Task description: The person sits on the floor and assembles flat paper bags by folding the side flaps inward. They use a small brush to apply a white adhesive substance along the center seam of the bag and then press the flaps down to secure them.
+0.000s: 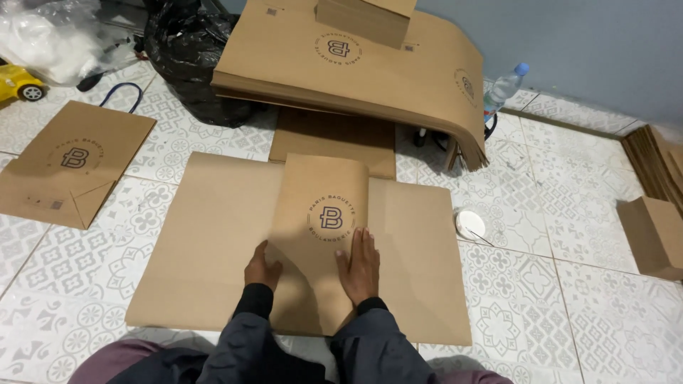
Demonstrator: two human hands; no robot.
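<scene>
Both hands pressing folded brown paper bag [324, 213] on floor: left hand [262, 269] fingers curled narrow, right hand [360, 264] flat, fingers together, gripping nothing.

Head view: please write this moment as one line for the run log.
left hand: pressing folded paper sheet | right hand: flat on same sheet | under it: wide brown sheet | surface: tiled floor

Two hands, left hand [262, 269] and right hand [359, 266], press on one folded brown paper sheet [321, 213]. One finished paper bag [67, 163] lies at the left. One tall stack of flat sheets [356, 64], one plastic water bottle [502, 89], one white lid [469, 224], one black rubbish bag [188, 57], one yellow toy car [18, 82].
</scene>
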